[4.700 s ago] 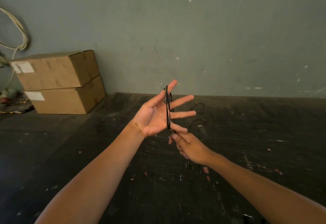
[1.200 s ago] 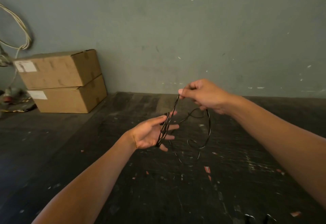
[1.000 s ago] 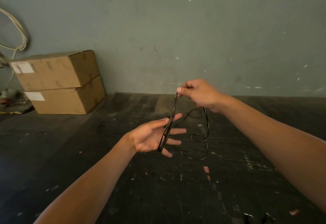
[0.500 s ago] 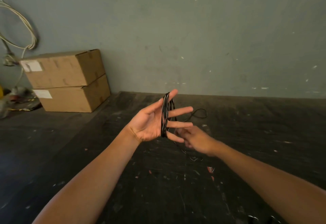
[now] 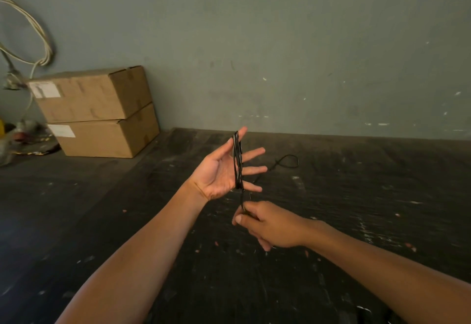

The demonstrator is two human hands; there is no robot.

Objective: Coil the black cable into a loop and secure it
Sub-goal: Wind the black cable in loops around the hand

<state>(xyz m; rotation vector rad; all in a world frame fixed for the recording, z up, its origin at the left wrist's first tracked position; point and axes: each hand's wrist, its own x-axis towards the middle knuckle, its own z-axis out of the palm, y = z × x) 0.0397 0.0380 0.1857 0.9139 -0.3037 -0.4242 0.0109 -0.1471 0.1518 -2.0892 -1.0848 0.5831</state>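
The right hand (image 5: 271, 224), pinching the thin black cable (image 5: 237, 162), has dropped below the spread-fingered left hand (image 5: 224, 169) (another turn laid); loose tail remains over the dark floor (image 5: 356, 221).

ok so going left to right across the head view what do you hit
white cables on the wall → stacked cardboard boxes → left hand → black cable coil on its fingers → loose cable loop on the dark surface
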